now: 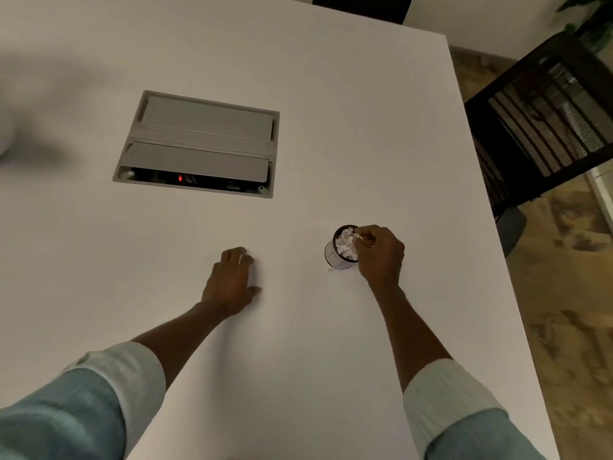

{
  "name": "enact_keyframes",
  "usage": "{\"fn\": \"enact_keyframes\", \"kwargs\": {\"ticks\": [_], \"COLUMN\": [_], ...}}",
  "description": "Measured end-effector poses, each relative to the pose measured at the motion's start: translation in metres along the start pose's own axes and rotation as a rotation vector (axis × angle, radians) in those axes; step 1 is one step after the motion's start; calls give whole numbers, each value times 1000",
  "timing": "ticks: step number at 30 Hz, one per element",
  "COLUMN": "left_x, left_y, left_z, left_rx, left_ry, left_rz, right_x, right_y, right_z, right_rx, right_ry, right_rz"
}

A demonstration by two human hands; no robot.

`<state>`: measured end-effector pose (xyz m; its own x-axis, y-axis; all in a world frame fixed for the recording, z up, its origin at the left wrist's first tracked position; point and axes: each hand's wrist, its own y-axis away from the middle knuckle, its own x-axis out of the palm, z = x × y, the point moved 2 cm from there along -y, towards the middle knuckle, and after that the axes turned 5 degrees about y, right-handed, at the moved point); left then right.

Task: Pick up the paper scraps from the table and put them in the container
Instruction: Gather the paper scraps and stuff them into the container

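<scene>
Head view, your right hand: your right hand (381, 252) is over the right side of the container (338, 257), with the fingertips (360, 235) pinched together just above the mouth. It seems to hold a small paper scrap between them, but the piece is too small to be sure.
Head view, container: a small round cup, upright on the white table (331, 360), already almost full of white paper scraps (345, 244).
Head view, key relation: the opening is directly under your pinch, a little to its left. I judge that opening the fingers is enough; no reach is needed.
Head view, loose scrap: one small white scrap (330, 269) lies on the table touching the near-left foot of the cup. Your right hand is nearer to it than your left.
Head view, your left hand: your left hand (232, 280) rests palm down on the table, well apart from the cup, the fingers spread and holding nothing.
Head view, around: a grey cable hatch (199, 144) is set in the table farther away, and a black mesh chair (544, 127) stands beyond the right edge. Neither is in your way.
Head view, risk: the cup is light and full, so I think a push from your knuckles can tip it.
</scene>
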<state>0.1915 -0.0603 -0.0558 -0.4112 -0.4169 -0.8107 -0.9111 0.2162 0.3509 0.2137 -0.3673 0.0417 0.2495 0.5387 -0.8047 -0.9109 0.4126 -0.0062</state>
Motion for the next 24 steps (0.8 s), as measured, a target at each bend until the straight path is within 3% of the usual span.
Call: {"fn": "enact_keyframes", "kwargs": {"ticks": [7, 15, 19, 24], "left_x": [-2, 0, -11, -32], "left_y": [-4, -9, -10, -13], "left_z": [33, 51, 59, 77], "left_rx": [-70, 24, 78, 195], "left_ry": [-159, -211, -221, -321], "left_rz": [194, 291, 355, 458], "right_x": [6, 15, 44, 84], "right_y": [-9, 35, 73, 102], "right_z": [-9, 6, 8, -17], "right_rx": [-47, -207, -231, -13], "right_ry": [95, 73, 52, 176], "right_rz": [53, -250, -192, -21]}}
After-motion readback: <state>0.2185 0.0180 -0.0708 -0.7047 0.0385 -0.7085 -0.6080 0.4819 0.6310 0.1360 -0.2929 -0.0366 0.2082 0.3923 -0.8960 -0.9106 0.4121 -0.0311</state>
